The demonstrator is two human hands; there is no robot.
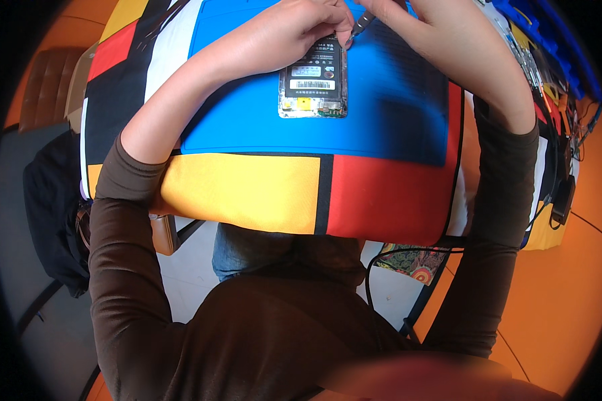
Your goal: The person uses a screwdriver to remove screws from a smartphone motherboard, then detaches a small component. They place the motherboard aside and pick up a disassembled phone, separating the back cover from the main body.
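An opened smartphone (312,83) lies on a blue mat (237,117), its back cover off. Its black battery with a printed label, a yellow patch and a green strip of circuit board show at the near end. My left hand (308,23) is closed over the phone's far end, bent fingers at its edge and hiding that part. In my right hand (415,30) is a slim, dark, pen-shaped tool (362,25), pinched between the fingers. The tool's tip points down at the phone's far right corner, close to my left fingertips. The picture's top edge cuts off part of both hands.
A tablecloth (247,190) of coloured blocks lies under the mat. At the far right are a blue bin (558,40), several slim metal tools (525,60) and tangled wires. A black cable (394,252) hangs by the table's near edge. Dark clothing (57,200) hangs at the left.
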